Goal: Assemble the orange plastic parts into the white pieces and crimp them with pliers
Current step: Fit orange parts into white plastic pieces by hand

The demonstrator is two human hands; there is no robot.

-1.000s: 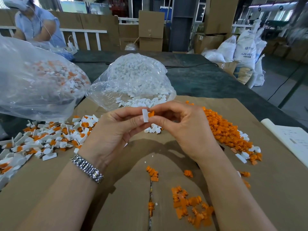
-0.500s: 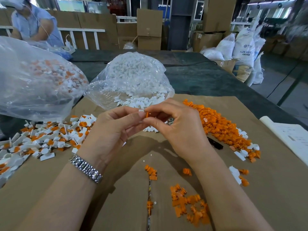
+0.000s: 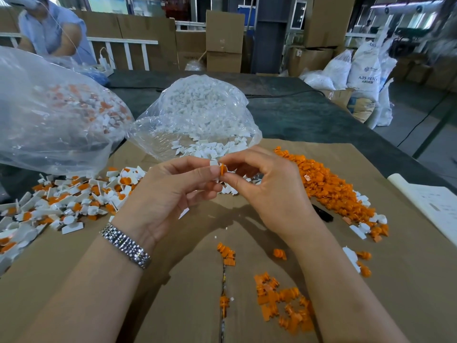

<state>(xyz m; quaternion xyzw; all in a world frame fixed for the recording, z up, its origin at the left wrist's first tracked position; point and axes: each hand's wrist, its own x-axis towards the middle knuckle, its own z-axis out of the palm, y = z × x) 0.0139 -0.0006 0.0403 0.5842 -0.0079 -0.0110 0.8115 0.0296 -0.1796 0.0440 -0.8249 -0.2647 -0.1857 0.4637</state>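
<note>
**Orange and White at the Cardboard Bench**

Cardboard, brown and creased, covered the dark worktable. Far right stood white sacks printed "ABS RESIN"; stacked cartons lined the back wall. Two crinkled clear bags sat ahead: the large bag held mixed parts, the smaller bag spilled white pieces. Finished pairs lay heaped left; a ridge of orange parts ran right, beside a black handle, half hidden. The left hand, steel watchband at its wrist, pinched a white piece; the right hand pinched an orange part against it.
</note>
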